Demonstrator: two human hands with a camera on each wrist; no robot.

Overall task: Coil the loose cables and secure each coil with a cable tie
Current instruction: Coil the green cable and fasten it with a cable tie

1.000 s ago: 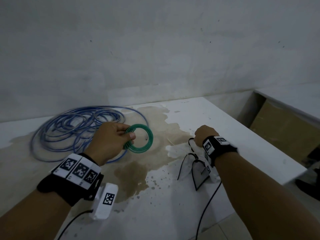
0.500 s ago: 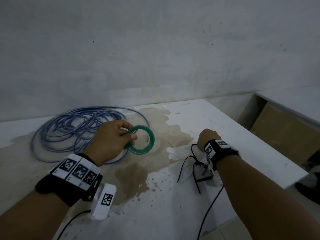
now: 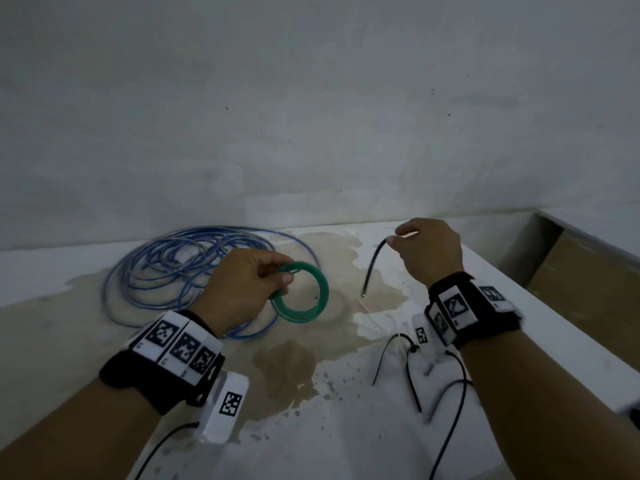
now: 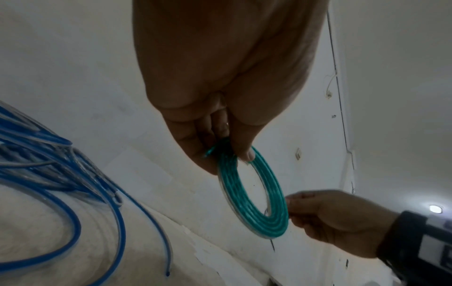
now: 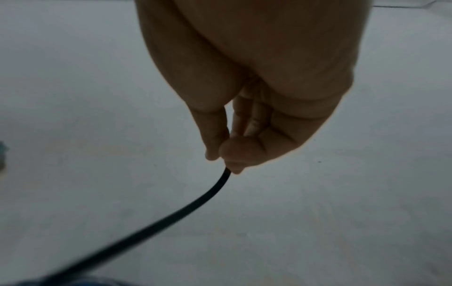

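Observation:
My left hand (image 3: pixel 242 289) pinches a small green cable coil (image 3: pixel 313 308) by its left side, holding it just above the table; the left wrist view shows the green cable coil (image 4: pixel 259 212) gripped between thumb and fingers of my left hand (image 4: pixel 225 147). My right hand (image 3: pixel 426 254) is raised to the right of the coil and pinches one end of a black cable tie (image 3: pixel 372 265), which hangs down with its head near the tabletop. In the right wrist view the black cable tie (image 5: pixel 171 214) trails from my right hand (image 5: pixel 227 158).
A big loose blue cable (image 3: pixel 180 268) lies in rough loops on the stained white table (image 3: pixel 346 427) behind my left hand. More black cable ties (image 3: pixel 412 372) lie on the table under my right wrist. The table's right edge drops toward a brown board (image 3: pixel 588 282).
My right hand has lifted from the pile of ties with one black tie pinched and moved up and toward the coil. The left hand keeps holding the green coil.

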